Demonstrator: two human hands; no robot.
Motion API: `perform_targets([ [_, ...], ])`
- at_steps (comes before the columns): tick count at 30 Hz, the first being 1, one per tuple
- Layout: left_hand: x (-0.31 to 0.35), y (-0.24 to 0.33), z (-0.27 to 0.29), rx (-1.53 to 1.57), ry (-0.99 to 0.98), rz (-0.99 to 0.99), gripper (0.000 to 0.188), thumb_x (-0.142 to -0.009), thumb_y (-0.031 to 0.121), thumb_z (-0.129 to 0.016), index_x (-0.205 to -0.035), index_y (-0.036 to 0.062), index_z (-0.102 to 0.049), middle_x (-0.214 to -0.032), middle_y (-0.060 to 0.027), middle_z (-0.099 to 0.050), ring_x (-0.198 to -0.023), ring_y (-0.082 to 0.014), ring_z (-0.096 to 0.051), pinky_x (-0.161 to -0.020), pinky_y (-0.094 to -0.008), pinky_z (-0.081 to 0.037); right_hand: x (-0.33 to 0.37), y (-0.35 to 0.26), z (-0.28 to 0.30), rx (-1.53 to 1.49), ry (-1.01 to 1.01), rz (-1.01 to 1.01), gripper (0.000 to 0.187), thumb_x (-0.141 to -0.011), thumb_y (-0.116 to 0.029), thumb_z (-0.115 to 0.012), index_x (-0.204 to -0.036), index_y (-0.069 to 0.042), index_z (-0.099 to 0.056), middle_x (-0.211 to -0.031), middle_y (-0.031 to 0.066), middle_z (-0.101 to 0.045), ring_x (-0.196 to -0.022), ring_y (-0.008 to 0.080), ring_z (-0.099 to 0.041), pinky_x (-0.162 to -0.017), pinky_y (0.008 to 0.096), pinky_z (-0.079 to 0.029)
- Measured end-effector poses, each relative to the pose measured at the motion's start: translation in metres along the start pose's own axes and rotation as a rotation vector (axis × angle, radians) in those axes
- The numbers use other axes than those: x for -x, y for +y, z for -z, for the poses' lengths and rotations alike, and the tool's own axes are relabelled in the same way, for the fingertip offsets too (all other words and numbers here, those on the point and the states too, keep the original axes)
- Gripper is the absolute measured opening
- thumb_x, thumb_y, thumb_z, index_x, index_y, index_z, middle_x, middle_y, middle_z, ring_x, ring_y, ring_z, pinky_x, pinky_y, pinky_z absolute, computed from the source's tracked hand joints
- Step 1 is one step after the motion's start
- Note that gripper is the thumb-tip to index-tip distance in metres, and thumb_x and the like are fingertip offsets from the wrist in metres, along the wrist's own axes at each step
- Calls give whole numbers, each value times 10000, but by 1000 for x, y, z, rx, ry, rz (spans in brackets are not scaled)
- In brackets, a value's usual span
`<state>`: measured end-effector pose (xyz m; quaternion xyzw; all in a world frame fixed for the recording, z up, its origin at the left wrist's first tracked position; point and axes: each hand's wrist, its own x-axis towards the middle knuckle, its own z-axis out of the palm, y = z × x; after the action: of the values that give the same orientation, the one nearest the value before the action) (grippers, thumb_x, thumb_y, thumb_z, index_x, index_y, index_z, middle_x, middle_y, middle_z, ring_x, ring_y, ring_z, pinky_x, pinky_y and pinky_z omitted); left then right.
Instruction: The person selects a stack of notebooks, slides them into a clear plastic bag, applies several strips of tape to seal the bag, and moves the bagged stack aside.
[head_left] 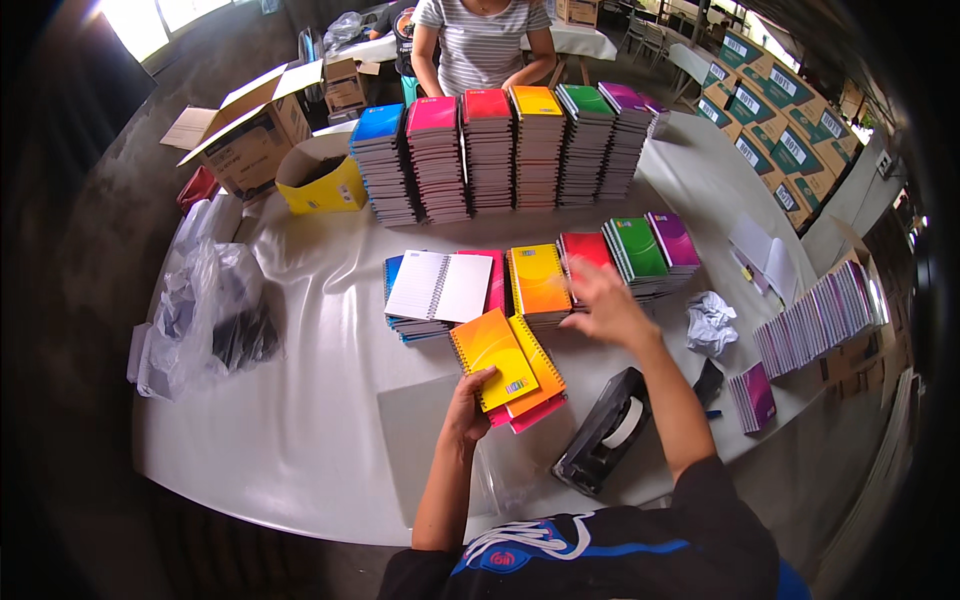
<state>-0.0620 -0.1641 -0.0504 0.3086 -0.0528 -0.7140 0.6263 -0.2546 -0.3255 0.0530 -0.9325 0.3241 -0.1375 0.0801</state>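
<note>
My left hand (466,410) grips a small fanned bunch of spiral notebooks, with a yellow notebook (495,352) on top and a pink notebook (540,416) showing underneath. Fingers spread, my right hand (608,308) hovers by the short yellow stack (537,272) and the red stack (588,246), holding nothing; it is slightly blurred. To their right stand a green stack (636,250) and a purple stack (673,238). An open notebook (412,284) with blank-looking lined pages lies across the blue stack (418,330) and partly covers a pink stack (493,270).
A black tape dispenser (597,448) lies near my right forearm, with crumpled paper (711,322) beyond it. Tall notebook stacks (487,150) line the table's far side, before a person in a striped shirt (480,45). Plastic wrapping (222,300) and an open carton (250,140) are left.
</note>
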Motion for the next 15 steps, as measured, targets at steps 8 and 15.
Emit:
perform_targets([
  [8, -5, -3, -6, -6, -4, -41, 387, -831, 171, -605, -1170, 11, -509, -1081, -121, -622, -967, -255, -633, -894, -424, -504, -2, 100, -18, -130, -243, -143, 715, -654, 148, -517, -1307, -144, -488, -1339, 201, -441, -1241, 293, -448, -1036, 339, -384],
  [15, 0, -6, -16, -8, -14, -70, 393, -839, 172, -607, -1183, 13, -501, -1093, -122, -617, -966, -245, -634, -881, -409, -514, -10, 87, 14, -276, -69, -194, 421, -824, 15, -562, -1230, -96, -546, -1164, 181, -579, -1029, 328, -589, -888, 365, -478],
])
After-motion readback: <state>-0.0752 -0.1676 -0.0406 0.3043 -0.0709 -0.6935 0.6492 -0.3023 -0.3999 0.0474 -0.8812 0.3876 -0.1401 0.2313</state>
